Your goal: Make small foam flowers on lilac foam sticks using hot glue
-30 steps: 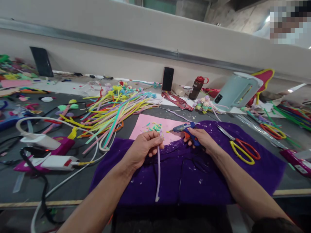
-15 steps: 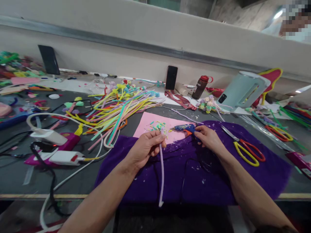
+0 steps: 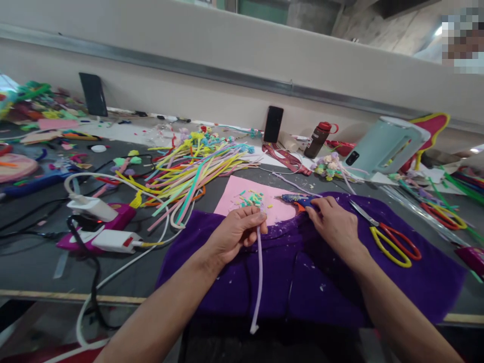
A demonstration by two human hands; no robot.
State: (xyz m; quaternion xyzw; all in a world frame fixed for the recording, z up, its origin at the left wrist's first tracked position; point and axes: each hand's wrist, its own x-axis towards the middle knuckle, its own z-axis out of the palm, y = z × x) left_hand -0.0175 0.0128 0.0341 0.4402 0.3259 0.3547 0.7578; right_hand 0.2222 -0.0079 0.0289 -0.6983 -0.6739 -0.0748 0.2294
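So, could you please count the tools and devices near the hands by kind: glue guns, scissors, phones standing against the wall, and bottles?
Glue guns: 1, the blue glue gun lying under the right hand
Scissors: 1, the yellow and red scissors
Phones standing against the wall: 2, and
Bottles: 1, the brown bottle
Total: 5

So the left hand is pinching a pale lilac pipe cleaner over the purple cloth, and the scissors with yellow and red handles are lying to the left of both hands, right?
Not quite. The head view shows the scissors lying to the right of both hands, on the purple cloth. The rest holds: the left hand pinches the pale lilac pipe cleaner over that cloth.
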